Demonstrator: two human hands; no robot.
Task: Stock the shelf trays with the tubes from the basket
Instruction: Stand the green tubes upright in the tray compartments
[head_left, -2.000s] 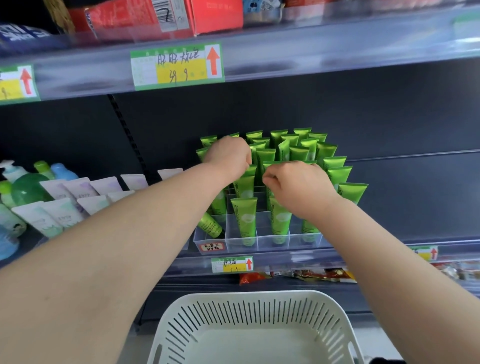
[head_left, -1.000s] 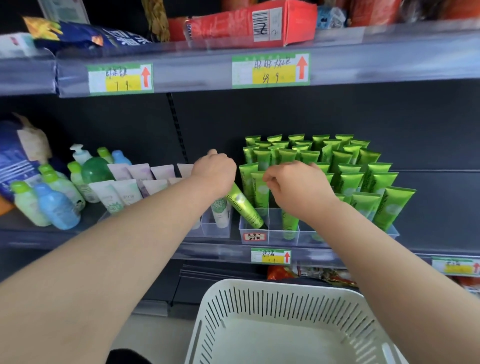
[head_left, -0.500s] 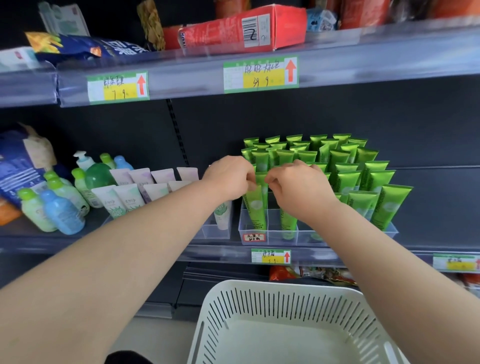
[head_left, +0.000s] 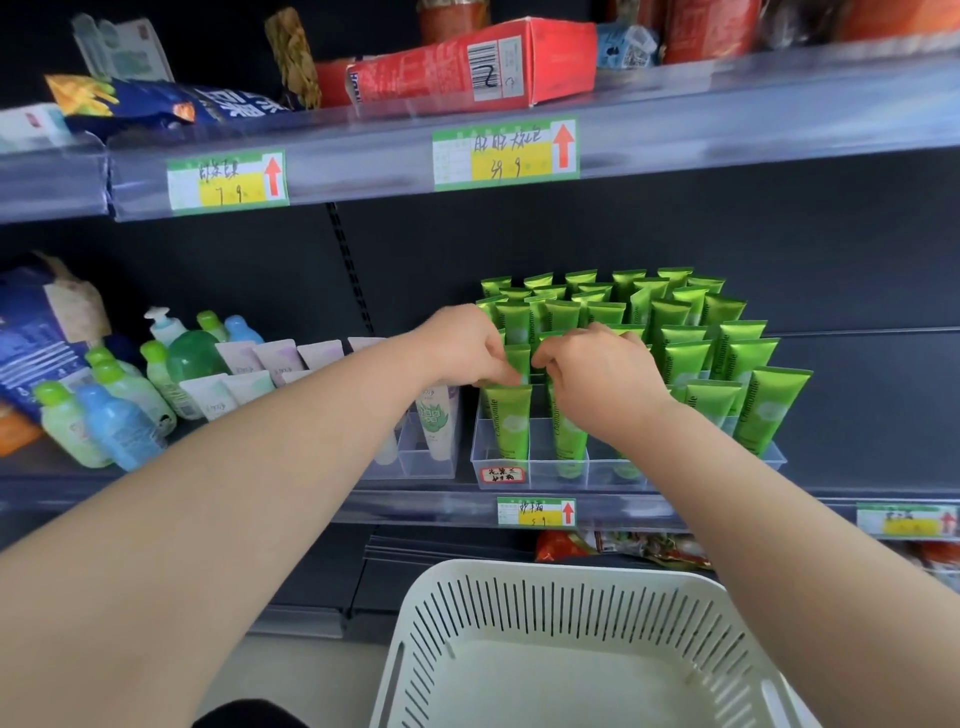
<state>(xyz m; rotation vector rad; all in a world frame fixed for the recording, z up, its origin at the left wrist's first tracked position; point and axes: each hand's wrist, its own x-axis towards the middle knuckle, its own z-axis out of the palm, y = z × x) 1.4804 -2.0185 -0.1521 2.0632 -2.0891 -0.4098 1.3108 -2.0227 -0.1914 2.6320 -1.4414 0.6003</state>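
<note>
Several green tubes (head_left: 680, 332) stand upright in a clear divided tray (head_left: 524, 470) on the middle shelf. My left hand (head_left: 462, 345) pinches the top edge of the front-left green tube (head_left: 506, 423), which stands upright in its slot. My right hand (head_left: 597, 371) has curled fingers at the top of the neighbouring green tube (head_left: 569, 441); its fingertips are hidden behind the hand. The white slotted basket (head_left: 561, 613) below shows only a bare white floor.
A second clear tray (head_left: 426, 465) with pale tubes stands left of the green ones, beside small bottles (head_left: 104, 415). Red boxes (head_left: 467, 67) lie on the upper shelf. Price tags (head_left: 535, 512) line the shelf edges. Snack packets (head_left: 623, 548) lie on the shelf below.
The green tube that leaned in my left hand a second ago now stands upright in the front-left slot. Both hands have come together over the front row.
</note>
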